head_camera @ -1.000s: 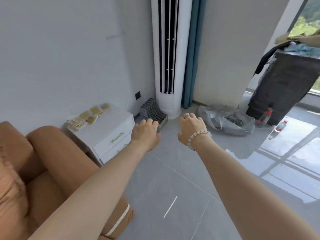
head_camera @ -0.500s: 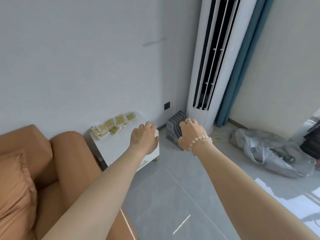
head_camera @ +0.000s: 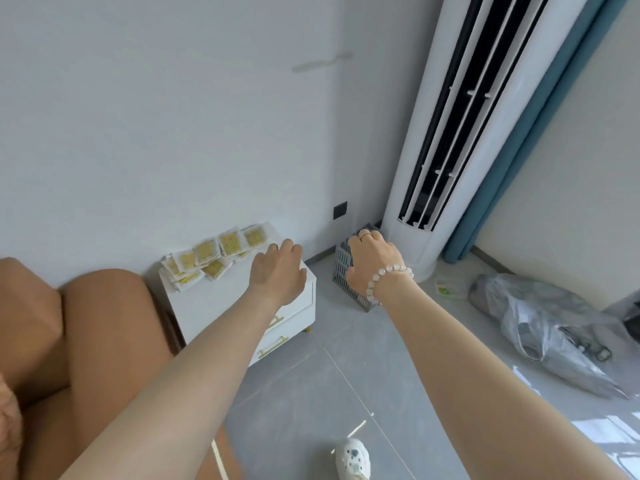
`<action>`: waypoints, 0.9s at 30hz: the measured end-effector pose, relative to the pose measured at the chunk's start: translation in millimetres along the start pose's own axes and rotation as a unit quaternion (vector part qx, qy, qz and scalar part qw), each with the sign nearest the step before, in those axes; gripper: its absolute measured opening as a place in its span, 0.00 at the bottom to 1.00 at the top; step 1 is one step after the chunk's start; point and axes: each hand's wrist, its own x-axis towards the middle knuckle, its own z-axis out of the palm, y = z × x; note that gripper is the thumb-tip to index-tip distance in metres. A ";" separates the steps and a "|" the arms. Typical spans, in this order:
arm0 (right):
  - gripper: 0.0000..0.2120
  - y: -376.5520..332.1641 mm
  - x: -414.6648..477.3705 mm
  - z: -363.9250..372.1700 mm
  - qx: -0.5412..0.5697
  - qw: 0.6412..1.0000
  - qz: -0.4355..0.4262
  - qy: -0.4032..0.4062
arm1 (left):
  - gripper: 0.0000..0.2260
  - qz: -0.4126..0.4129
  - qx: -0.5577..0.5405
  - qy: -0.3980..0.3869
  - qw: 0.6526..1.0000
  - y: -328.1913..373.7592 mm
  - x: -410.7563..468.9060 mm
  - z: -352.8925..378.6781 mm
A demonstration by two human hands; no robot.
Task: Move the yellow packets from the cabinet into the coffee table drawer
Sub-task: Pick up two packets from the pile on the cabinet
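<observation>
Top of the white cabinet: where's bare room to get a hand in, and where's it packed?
Free: the front strip of the white two-drawer cabinet top, between the yellow packets and the front edge; the left hand covers its right end in view. Crowded: the back-left corner by the wall, where packets overlap. The grey tiled floor before the cabinet is bare.

White wall (head_camera: 173,116), grey tile floor (head_camera: 311,393), tan sofa (head_camera: 86,341), standing air conditioner (head_camera: 410,220)

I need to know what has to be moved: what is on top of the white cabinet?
A heap of yellow packets lies at the back of the white cabinet, by the wall. They overlap, so lower ones are partly covered. The left hand hides its far right corner.
</observation>
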 end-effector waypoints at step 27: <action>0.17 -99.3 349.2 84.2 -0.046 0.965 -0.233 -0.109 | 0.19 -0.288 -0.076 -0.088 0.951 -196.3 182.0 94.1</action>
